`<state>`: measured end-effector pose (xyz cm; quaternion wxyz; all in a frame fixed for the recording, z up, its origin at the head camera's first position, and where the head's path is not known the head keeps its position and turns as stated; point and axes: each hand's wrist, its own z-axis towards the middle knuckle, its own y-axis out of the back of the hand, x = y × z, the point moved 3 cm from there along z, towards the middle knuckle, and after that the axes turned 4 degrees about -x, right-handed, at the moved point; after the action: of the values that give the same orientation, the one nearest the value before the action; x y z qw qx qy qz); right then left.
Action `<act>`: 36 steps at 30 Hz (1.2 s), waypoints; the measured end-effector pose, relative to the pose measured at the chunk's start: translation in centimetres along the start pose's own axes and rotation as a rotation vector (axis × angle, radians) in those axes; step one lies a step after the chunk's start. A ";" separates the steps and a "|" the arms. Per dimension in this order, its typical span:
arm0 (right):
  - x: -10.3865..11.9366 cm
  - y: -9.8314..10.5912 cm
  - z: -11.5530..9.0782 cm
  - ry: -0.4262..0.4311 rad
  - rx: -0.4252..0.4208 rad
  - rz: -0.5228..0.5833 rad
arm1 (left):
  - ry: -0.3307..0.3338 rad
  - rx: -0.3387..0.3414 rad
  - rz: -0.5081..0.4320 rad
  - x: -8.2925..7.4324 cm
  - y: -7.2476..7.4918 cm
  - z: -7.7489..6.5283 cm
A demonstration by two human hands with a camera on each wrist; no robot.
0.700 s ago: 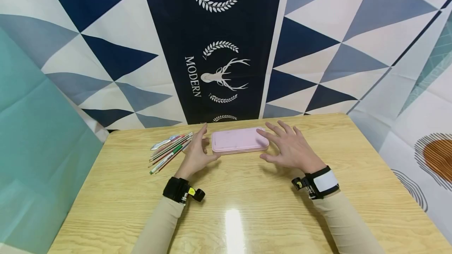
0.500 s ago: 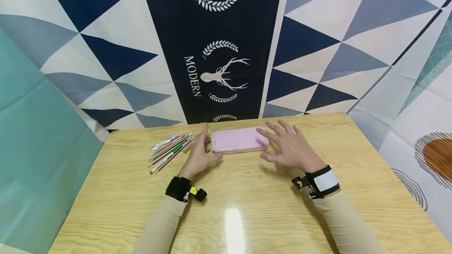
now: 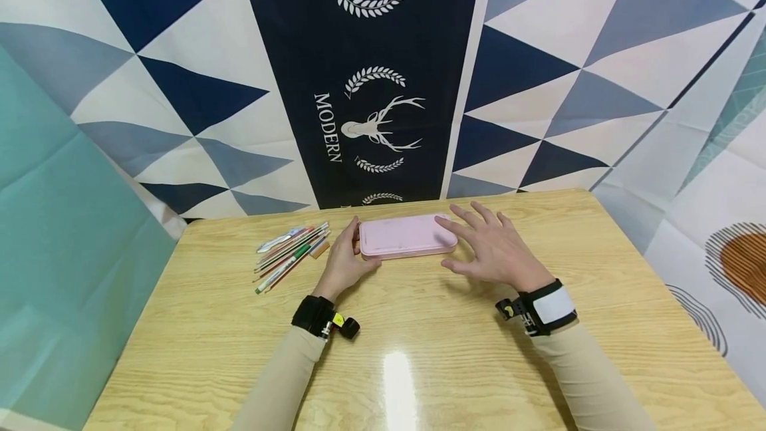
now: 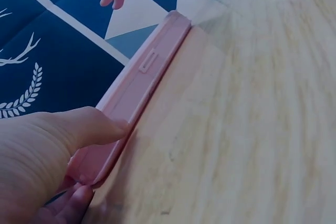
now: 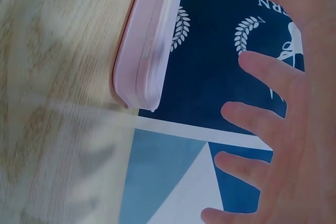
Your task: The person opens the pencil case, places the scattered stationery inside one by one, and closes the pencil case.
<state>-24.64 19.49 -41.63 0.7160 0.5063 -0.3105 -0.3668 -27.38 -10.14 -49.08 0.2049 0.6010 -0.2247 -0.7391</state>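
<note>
A pink pencil case (image 3: pixel 409 235) lies flat and closed near the back edge of the table; its front side with a small raised clasp shows in the left wrist view. My left hand (image 3: pixel 345 263) grips the left end of it. In the left wrist view the thumb (image 4: pixel 102 128) presses on the case's front side, and the fingers curl round the end, partly hidden. Over the right end hovers my right hand (image 3: pixel 495 248), its fingers spread and apart from the case (image 5: pixel 142 45) in the right wrist view.
Several pencils and a green-marked pen (image 3: pixel 291 261) lie in a loose bundle left of my left hand. Beside them is a small tan block (image 3: pixel 320 249). A patterned cloth wall (image 3: pixel 383 85) rises right behind the wooden table (image 3: pixel 455 364).
My left hand has moved right and closed onto the left end of the pencil case, uncovering the tan block. The right hand stays about where it was.
</note>
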 end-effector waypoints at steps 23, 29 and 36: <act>1.2 0.5 0.2 0.039 -0.022 0.007 | 0.010 -0.025 0.106 -0.1 0.0 0.3; 1.5 0.8 0.7 0.054 -0.065 0.001 | 0.017 -0.027 0.109 -0.2 -0.1 0.5; 2.4 2.5 3.0 0.100 -0.152 0.016 | 0.020 -0.031 0.118 0.1 0.0 0.4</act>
<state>-25.23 16.49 -38.23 0.7699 0.4656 -0.2497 -0.3579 -27.83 -10.14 -49.11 0.2596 0.5907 -0.2461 -0.7232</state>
